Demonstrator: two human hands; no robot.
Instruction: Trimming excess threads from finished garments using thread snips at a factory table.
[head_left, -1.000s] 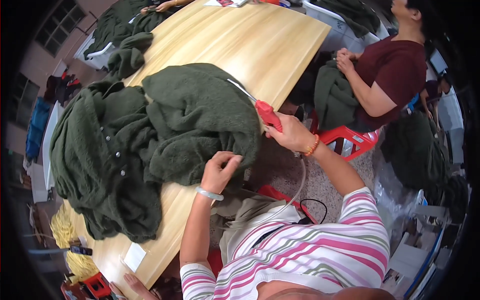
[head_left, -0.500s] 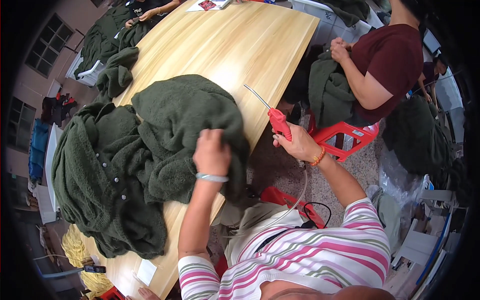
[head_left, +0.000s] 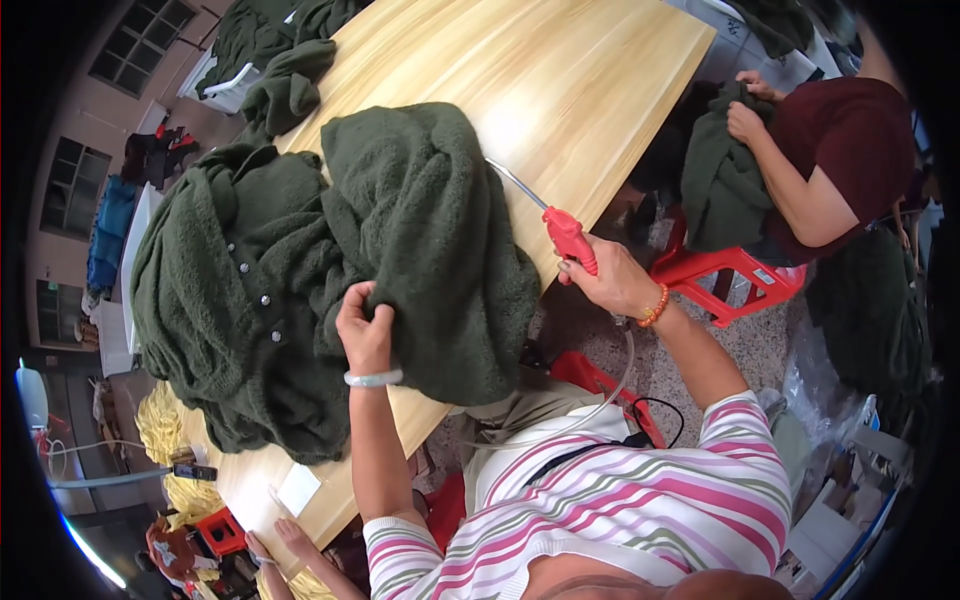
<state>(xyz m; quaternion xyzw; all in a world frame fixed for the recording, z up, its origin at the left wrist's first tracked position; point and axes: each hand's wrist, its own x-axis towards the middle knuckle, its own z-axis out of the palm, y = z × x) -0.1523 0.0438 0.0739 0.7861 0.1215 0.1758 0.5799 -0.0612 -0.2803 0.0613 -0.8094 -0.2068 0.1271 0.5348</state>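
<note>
Dark-green fleecy garment [head_left: 430,230] bunched on left part of wood-grain table [head_left: 570,80]. Left hand [head_left: 364,330]: thumb and fingers pinching cloth. Right hand [head_left: 620,280]: fingers wrapped around red air blow gun [head_left: 569,237]. Best keep cloth taut, metal nozzle from snagging pile.

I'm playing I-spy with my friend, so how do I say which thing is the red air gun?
Find the big wooden table, then, by its right edge, the right hand with the orange bracelet. That hand holds the air gun. It's red like the nearby stool, but much smaller, with a thin metal tube in front.
</note>
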